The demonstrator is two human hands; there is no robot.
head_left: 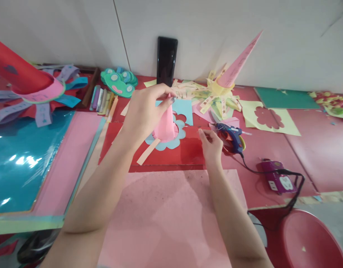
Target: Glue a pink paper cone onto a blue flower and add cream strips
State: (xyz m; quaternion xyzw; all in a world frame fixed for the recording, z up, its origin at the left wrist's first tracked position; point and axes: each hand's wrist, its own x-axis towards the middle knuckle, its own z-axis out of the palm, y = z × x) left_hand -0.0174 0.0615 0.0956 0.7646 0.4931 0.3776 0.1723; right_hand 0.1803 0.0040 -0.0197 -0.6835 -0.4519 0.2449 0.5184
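1. Lying nearest, over the worktop's (274, 195) near edge: big pink sheet (171, 208), flat, btwn the forearms. Red stool (311, 238) off the near R corner.
2. R hand (213, 147), just R of worktop centre: fingers part curled, thumb & index tips close together; can't tell if anything tiny is btwn them. Blue glue gun (229, 136) just beside it, cord running R; nozzle prob. hot, so grip by handle only.
3. Pale strip (147, 153): one end at the cone's base, other end pointing to near L corner. Looks thin & floppy, likely to bend if pushed.
4. Pink cone (165, 128): upright, L of centre, twd far edge, on blue scalloped ring (180, 139). L hand (149, 106) pinches its tip from above, thumb & fingers closed on it. Prob. v. light, stiffish but easily dented; tip OK for steadying, low on the wall w/ a soft grip best for lifting.
5. Far edge: black phone (166, 61) upright near wall (216, 22); taller pink cone w/ yellow base (238, 65) to its R, tilted.
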